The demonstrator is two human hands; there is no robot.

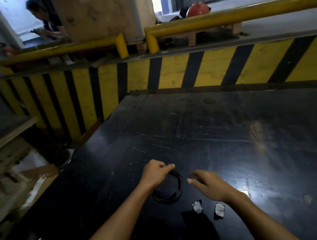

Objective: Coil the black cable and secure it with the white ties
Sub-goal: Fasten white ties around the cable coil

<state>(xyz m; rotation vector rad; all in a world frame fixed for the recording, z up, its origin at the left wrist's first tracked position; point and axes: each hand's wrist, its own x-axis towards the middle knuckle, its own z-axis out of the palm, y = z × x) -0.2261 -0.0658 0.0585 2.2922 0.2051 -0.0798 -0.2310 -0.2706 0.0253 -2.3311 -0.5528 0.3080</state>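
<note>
A black cable [173, 191] lies wound in a loop on the dark table [204, 134], hard to see against the surface. My left hand [155, 173] pinches the top of the coil between thumb and fingers, where loose cable ends stick out. My right hand [207, 185] hovers just right of the coil with its fingers apart and nothing in it. Two small white pieces [197, 207] [219, 209], perhaps the ties, lie on the table below my right hand; the blur hides their shape.
A yellow and black striped barrier [187, 70] stands behind the table, topped by yellow rails [231, 16]. Shelving and cardboard clutter [12, 174] fill the left side. A person [45, 20] bends over at the far back left, beside a large cardboard box [99, 14].
</note>
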